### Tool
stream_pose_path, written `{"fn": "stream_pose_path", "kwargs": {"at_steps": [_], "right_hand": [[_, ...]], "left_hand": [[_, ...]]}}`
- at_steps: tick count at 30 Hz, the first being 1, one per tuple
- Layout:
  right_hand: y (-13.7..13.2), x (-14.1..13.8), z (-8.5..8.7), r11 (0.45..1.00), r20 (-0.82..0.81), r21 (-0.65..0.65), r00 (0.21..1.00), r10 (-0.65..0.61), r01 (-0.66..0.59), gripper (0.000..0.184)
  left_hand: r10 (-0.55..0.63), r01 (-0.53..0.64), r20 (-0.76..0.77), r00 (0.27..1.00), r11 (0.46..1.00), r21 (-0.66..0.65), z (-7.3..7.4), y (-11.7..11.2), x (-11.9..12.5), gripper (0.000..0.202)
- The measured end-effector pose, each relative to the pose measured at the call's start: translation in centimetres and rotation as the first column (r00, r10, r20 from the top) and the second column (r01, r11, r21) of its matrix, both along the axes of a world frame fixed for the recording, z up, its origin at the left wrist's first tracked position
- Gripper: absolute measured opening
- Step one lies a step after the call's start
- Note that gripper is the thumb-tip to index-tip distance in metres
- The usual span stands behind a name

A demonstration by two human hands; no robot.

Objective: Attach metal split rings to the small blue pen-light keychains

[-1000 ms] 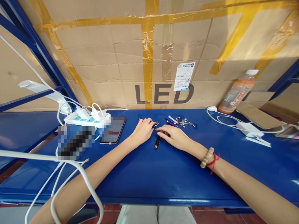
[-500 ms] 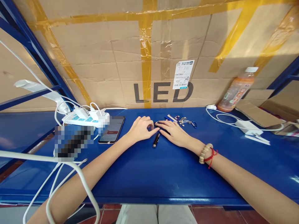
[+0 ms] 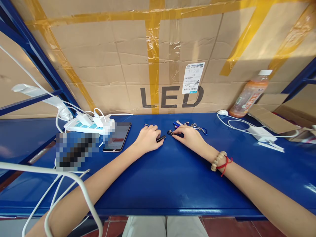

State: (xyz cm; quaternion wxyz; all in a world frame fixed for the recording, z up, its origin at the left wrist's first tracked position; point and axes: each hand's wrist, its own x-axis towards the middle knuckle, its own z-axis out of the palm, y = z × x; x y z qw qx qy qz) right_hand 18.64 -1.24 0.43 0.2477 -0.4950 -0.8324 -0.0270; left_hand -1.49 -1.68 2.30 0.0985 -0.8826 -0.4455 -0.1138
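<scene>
My left hand [image 3: 148, 139] is closed around a short black mini flashlight [image 3: 161, 138], whose end sticks out past the thumb and fingers. Beyond its knuckles a small blue and metal piece [image 3: 146, 125] is partly hidden. To the right, my right hand [image 3: 189, 138] pinches a small black-and-silver piece [image 3: 170, 132] at the tabletop; its exact kind is unclear. Just behind that hand lie small metal parts [image 3: 195, 126], a blue carabiner clip [image 3: 204, 130] and a blue strip [image 3: 176, 124].
A phone [image 3: 118, 137] and a white power strip [image 3: 81, 126] with plugs lie left, with white cables [image 3: 86, 187] crossing my left forearm. On the right are a charger [image 3: 262, 134], an orange drink bottle [image 3: 250, 95] and an opened carton [image 3: 269, 120]. A large cardboard box [image 3: 128, 65] stands behind.
My left hand has taken hold of the mini flashlight, which lay on the table between the hands. My right hand has gone from flat, spread fingers to a pinch on the small dark piece.
</scene>
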Motion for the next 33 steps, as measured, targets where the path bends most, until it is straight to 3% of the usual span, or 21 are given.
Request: {"fn": "stream_pose_path", "kwargs": {"at_steps": [5,12,17,23,28,33], "right_hand": [[-0.1,-0.1,0.0,1.000,0.084,0.004,0.996,0.003,-0.003,0.015],[0.2,0.2,-0.3,0.998,0.084,0.029,0.995,0.059,-0.062,0.016],[-0.1,-0.1,0.0,0.999,0.084,0.024,0.996,0.026,-0.029,0.012],[0.0,-0.2,-0.1,1.000,-0.172,0.021,0.985,-0.009,0.013,0.019],[-0.2,-0.9,-0.1,0.990,-0.409,-0.086,0.910,0.063,-0.108,0.020],[-0.8,-1.6,0.5,0.973,-0.543,-0.129,0.835,0.090,-0.189,0.019]], "left_hand": [[0.065,-0.068,0.054,0.996,0.996,0.065,-0.7,0.6,-0.3,0.025],[-0.131,0.132,0.110,0.985,0.991,-0.003,-1.7,0.2,0.4,0.034],[-0.081,0.096,0.192,0.978,0.993,-0.070,-2.1,0.3,0.6,0.024],[-0.031,0.053,0.218,0.975,0.994,-0.094,-2.2,0.1,0.7,0.020],[0.002,0.036,0.348,0.938,0.994,-0.103,-1.8,-0.1,0.7,0.033],[-0.138,0.179,0.380,0.915,0.981,-0.075,-1.6,0.0,0.6,0.022]]}}
